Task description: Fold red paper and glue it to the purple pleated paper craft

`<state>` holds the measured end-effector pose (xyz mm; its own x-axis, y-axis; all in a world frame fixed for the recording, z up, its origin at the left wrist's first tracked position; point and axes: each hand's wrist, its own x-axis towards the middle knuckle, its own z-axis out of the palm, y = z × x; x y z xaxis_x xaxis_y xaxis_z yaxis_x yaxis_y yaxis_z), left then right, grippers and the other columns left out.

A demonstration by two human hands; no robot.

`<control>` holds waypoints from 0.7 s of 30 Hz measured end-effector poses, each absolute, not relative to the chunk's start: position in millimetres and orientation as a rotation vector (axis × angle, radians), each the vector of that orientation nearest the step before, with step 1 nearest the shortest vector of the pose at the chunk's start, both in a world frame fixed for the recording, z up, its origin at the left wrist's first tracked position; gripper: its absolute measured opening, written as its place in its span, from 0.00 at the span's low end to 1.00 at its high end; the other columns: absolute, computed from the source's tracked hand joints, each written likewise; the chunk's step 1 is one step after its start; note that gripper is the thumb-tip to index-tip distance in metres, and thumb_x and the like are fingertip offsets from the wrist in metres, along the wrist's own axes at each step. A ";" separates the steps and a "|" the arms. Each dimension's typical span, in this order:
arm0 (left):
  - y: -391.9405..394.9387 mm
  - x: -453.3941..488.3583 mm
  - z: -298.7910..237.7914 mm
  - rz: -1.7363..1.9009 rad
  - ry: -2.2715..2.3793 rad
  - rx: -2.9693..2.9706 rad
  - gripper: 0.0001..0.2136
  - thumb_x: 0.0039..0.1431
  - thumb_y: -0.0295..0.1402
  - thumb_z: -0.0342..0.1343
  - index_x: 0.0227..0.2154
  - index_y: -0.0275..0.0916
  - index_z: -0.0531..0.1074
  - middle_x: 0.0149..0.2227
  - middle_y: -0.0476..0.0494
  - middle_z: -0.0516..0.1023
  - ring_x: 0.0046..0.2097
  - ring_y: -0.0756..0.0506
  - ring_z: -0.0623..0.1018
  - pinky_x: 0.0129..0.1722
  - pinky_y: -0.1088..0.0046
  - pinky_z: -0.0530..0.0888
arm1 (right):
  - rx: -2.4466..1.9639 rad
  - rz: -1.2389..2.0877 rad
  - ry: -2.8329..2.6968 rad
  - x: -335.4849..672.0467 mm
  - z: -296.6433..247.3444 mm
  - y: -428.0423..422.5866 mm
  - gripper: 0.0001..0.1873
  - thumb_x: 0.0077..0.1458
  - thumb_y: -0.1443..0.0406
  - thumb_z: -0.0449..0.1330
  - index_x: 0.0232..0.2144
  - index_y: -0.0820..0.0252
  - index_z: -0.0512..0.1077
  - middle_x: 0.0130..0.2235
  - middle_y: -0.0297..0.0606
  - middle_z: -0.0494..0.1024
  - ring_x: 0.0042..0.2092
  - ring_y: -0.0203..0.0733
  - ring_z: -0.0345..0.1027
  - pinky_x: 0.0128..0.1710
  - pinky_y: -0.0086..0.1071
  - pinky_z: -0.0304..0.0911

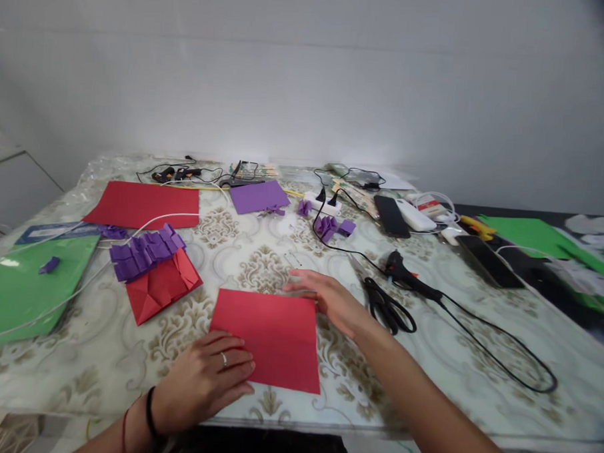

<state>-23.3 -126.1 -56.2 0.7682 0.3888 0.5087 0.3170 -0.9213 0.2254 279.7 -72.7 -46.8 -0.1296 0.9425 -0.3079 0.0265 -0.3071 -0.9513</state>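
A red sheet of paper (272, 335) lies flat on the table near its front edge. My left hand (202, 379) rests flat on the sheet's near left corner, fingers stretched out, a ring on one finger. My right hand (329, 298) hovers open at the sheet's far right corner, fingers extended and pointing left. Neither hand holds anything.
Folded red paper pieces (162, 287) and a row of purple folded pieces (143, 251) lie to the left. Black scissors (386, 307) and a glue gun (404, 274) with its cable sit to the right. Red, purple and green sheets, phones and a power strip (323, 202) lie farther back.
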 end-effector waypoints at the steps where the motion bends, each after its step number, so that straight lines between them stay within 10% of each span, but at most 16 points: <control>1: -125.5 -25.0 -57.9 0.791 0.549 2.810 0.13 0.72 0.44 0.60 0.46 0.38 0.79 0.46 0.43 0.87 0.50 0.40 0.85 0.54 0.60 0.81 | -1.398 1.499 -1.206 276.5 -50.5 -72.6 0.28 0.56 0.46 0.68 0.51 0.57 0.79 0.42 0.44 0.86 0.40 0.47 0.79 0.38 0.35 0.71; 6: -93.0 -32.2 -41.3 0.774 0.784 2.640 0.13 0.73 0.39 0.58 0.55 0.43 0.77 0.54 0.40 0.84 0.57 0.40 0.82 0.60 0.57 0.77 | -1.456 1.310 -1.514 260.7 -59.1 -74.9 0.12 0.51 0.55 0.70 0.30 0.58 0.82 0.32 0.37 0.83 0.36 0.44 0.74 0.37 0.34 0.67; 21: -37.9 0.6 -31.0 0.651 0.859 2.473 0.06 0.67 0.27 0.62 0.37 0.42 0.84 0.36 0.50 0.87 0.37 0.49 0.85 0.40 0.77 0.78 | -1.361 0.725 -2.124 242.9 -13.9 -79.8 0.06 0.58 0.70 0.63 0.36 0.55 0.78 0.38 0.35 0.84 0.40 0.41 0.77 0.42 0.33 0.67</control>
